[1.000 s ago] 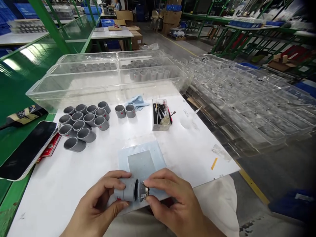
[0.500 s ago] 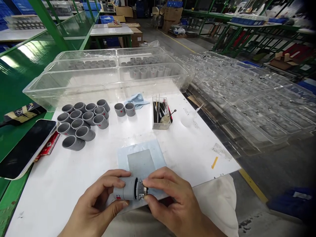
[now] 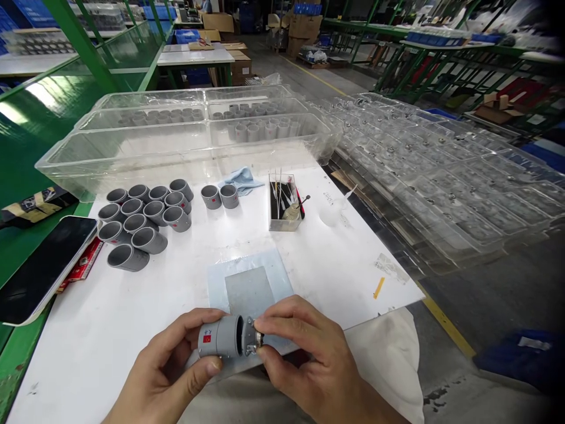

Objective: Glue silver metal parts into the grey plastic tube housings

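Observation:
A grey cylinder point(image 3: 219, 338) with a small red mark lies sideways in my left hand point(image 3: 172, 359), thumb below and fingers above. At its open right end is a small grey part with metal fittings point(image 3: 250, 337), pinched between the thumb and fingers of my right hand point(image 3: 309, 350). A dark gap shows at the cylinder's rim beside this part. Under and beyond my hands is a blue cloth point(image 3: 282, 272) with a grey pad point(image 3: 249, 290) on it.
Several grey cups point(image 3: 149, 238) stand at the left, two more near a blue rag point(image 3: 242, 180). A clear tool box point(image 3: 286, 224) holds tweezers and a bottle. A phone point(image 3: 46, 265) lies far left. Clear trays point(image 3: 123, 144) span the back; more trays point(image 3: 441, 182) are at the right.
My left hand has turned the cylinder, so its red mark now faces up more. The cylinder has moved slightly left, and the view has shifted a little.

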{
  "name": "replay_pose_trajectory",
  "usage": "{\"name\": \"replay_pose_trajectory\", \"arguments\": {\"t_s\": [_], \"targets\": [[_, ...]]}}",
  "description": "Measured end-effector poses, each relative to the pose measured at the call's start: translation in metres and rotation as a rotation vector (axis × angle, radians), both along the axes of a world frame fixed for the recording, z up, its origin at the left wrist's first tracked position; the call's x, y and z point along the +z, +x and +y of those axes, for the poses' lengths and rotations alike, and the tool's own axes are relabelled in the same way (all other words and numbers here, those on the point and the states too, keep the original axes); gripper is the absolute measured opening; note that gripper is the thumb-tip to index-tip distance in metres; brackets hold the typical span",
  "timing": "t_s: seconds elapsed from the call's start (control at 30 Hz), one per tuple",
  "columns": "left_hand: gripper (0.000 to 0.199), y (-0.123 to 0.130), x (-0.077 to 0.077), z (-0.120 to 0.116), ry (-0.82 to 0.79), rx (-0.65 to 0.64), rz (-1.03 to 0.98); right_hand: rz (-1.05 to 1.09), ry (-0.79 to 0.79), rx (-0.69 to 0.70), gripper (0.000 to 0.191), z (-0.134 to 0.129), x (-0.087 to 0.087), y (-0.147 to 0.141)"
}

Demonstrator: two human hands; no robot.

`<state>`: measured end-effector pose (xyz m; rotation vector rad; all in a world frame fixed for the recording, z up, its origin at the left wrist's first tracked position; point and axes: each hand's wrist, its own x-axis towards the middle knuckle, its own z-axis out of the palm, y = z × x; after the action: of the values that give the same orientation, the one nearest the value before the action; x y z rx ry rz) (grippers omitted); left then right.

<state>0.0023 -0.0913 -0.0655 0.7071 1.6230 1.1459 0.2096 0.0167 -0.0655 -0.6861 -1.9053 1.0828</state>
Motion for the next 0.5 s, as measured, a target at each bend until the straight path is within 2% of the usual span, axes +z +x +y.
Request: {"name": "replay_pose_trajectory", "arguments": {"t_s": [0.5], "targets": [[0.042,-0.0004,0.0000,0.0002,-0.001,-0.015,-0.004,0.010,0.007,0.045,0.030,0.0018,-0.0022,-0.0027]]}}
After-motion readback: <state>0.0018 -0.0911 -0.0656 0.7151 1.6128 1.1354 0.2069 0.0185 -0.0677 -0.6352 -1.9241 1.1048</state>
